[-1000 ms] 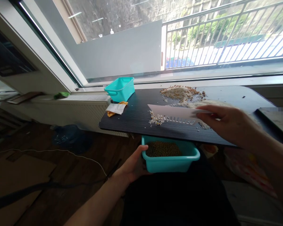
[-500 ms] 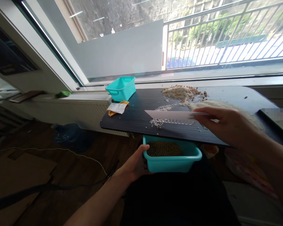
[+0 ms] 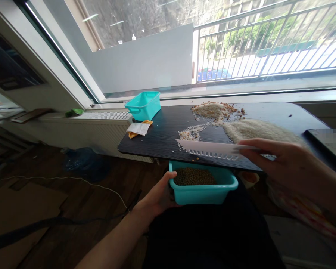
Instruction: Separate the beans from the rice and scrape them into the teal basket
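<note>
My left hand (image 3: 164, 190) is closed on the left end of a turquoise plastic bin (image 3: 204, 195), its thumb over the rim. Small round brownish-green grains, like dried peas (image 3: 196, 175), lie in the bin, which sits just below the table's front edge. Above that edge, my right hand (image 3: 274, 157) pinches a white slotted plastic scraper (image 3: 210, 148), flat and pale, with a row of slots along its lower side. Loose white rice (image 3: 192, 132) lies just behind the scraper, and a few round grains lie close to the edge.
On the dark table (image 3: 165, 136) are a mixed heap of brown and white grains (image 3: 214, 109) and a wide rice pile (image 3: 263, 129). A second turquoise bin (image 3: 145, 106) and a folded paper on yellow cloth (image 3: 139, 129) stand at left. A radiator (image 3: 100, 125) adjoins the window.
My right hand has brought the scraper nearer the table's front edge and slightly right, uncovering rice behind it. A few round grains have shifted near the edge. My left hand and bin are nearly still.
</note>
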`<action>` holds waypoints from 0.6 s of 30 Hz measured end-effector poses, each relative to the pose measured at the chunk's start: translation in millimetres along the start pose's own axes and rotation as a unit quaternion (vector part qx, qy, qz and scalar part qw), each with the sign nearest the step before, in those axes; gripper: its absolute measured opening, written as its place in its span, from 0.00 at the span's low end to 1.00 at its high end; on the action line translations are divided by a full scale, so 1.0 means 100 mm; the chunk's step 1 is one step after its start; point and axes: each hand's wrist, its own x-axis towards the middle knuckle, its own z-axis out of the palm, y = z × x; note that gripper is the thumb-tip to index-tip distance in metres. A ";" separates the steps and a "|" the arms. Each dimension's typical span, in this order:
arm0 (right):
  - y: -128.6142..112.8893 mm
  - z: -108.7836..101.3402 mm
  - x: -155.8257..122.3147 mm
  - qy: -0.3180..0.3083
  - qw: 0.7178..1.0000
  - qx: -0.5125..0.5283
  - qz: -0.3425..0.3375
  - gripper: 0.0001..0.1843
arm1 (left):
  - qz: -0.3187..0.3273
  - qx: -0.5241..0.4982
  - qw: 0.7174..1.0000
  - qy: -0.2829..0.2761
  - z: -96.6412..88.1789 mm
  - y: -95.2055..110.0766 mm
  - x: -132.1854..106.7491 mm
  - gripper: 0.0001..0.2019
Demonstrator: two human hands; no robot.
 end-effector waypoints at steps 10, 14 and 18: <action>0.02 -0.07 0.28 0.077 0.994 -0.063 0.048 0.19 | -0.001 0.003 1.000 0.002 0.06 -0.01 0.00 0.27; 0.06 0.04 0.44 0.043 0.995 -0.062 0.059 0.20 | -0.008 0.000 1.000 0.005 0.07 -0.01 0.01 0.28; 0.05 0.05 0.44 0.027 0.995 -0.070 0.063 0.19 | -0.006 0.000 1.000 0.004 0.07 0.00 0.03 0.28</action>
